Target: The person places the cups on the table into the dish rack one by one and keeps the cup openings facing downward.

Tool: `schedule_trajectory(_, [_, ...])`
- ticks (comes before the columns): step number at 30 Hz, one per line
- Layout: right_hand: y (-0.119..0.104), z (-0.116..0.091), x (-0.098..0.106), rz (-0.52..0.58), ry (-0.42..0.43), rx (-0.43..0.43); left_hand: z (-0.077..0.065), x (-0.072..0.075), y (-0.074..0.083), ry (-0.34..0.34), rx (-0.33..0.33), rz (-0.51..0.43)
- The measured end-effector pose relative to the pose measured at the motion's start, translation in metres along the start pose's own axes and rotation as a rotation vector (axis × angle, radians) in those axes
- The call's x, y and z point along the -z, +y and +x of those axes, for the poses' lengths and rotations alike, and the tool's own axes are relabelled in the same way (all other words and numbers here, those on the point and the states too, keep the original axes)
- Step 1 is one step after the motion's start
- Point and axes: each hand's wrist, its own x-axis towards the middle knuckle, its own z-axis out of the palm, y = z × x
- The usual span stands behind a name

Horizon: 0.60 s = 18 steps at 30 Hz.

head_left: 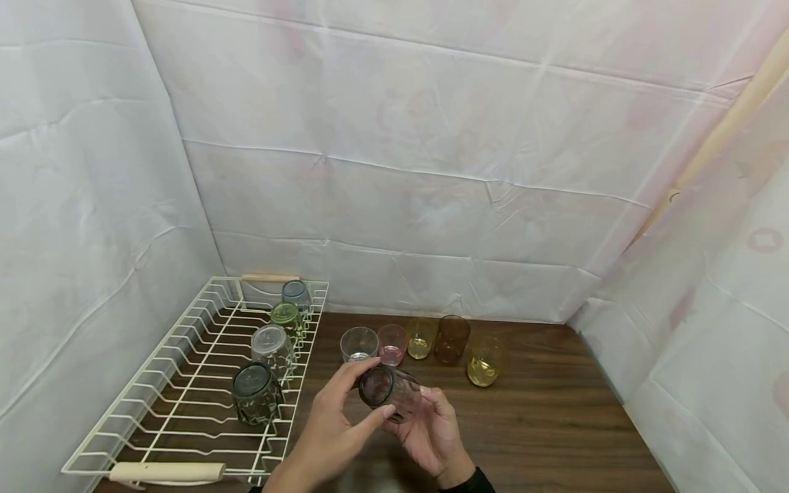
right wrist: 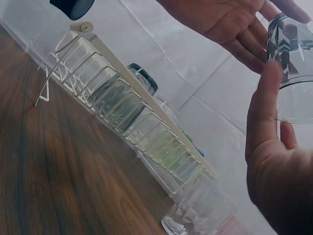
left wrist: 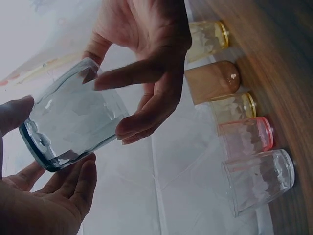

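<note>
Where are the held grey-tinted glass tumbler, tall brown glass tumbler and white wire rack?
Grey-tinted tumbler (head_left: 404,392): head view, side wall.
Brown tumbler (left wrist: 213,82): left wrist view, side.
Rack (head_left: 166,472): head view, front handle.

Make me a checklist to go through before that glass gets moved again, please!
1. Both grips on the glass: ok. The left grip and right grip both touch the held glass.
2. Held glass off the table: ok, it is up in the air.
3. Held glass upside down, like the four in the rack: not ok, it is tilted sideways.
4. Room in the rack: ok, bare wires show in front of the dark glass.
5. Table glasses standing up: ok, all five, including the brown glass.
6. Held glass dry: cannot tell.
</note>
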Motion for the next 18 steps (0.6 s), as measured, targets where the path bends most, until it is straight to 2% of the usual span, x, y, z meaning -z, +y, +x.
schedule_trajectory(3, [0.0,0.0,-0.001,-0.054,0.001,-0.002,-0.002,0.002,0.002,0.04,0.002,-0.01])
schedule_trajectory(10, [0.004,0.003,-0.005,-0.126,-0.03,0.003,-0.01,0.01,0.002,0.113,-0.057,-0.017])
schedule_trajectory(15, [0.003,0.005,-0.003,-0.174,-0.023,0.013,-0.014,0.021,0.0,0.153,-0.058,-0.009])
schedule_trajectory(18, [0.001,0.004,0.0,-0.251,-0.003,0.025,-0.017,0.028,-0.001,0.183,-0.068,0.017])
